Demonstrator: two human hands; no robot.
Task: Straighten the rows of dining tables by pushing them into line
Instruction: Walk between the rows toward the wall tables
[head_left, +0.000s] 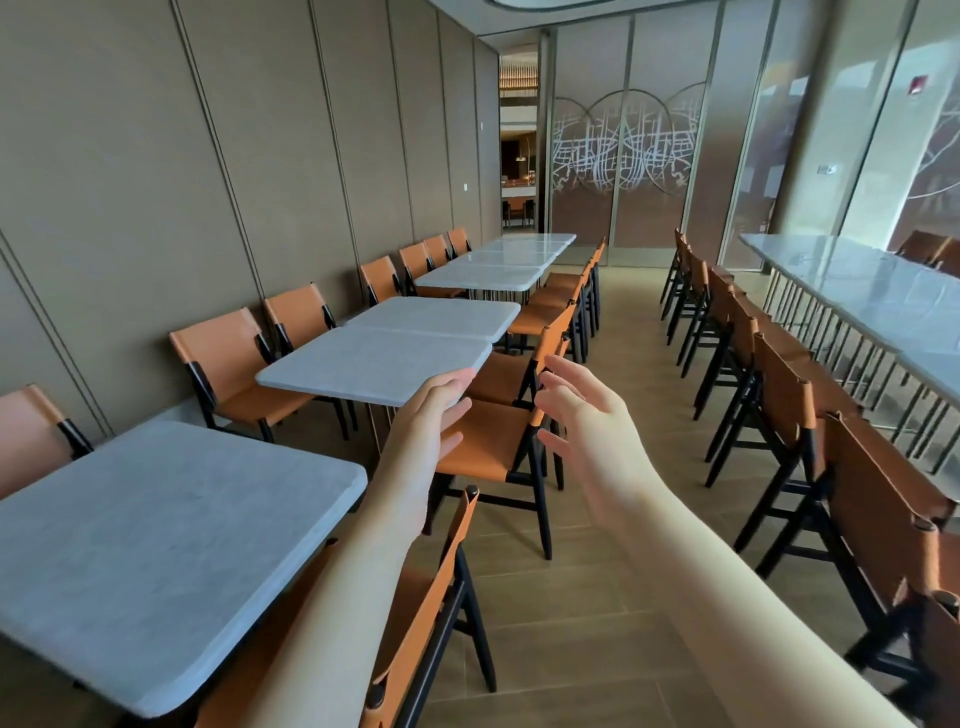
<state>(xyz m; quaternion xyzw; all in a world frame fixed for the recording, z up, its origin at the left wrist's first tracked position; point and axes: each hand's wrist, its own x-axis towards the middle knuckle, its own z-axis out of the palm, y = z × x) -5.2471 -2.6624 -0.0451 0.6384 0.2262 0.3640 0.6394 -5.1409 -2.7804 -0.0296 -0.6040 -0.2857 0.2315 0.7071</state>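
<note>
Two bare hands out front above an orange chair (483, 436): left hand (431, 415) flat, fingers straight, seemingly at the near corner of a white table (374, 364); right hand (582, 415) loose, fingers spread, gripping nothing. Second table (436, 317) butted against the far edge, slightly offset. Nearest table (156, 545) apart, lower left. More chairs lining both sides.

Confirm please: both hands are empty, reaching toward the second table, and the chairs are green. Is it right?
Not quite. The chairs are orange, not green, as the head view shows. The rest holds: the left hand and right hand are empty, reaching toward the second table.
</note>
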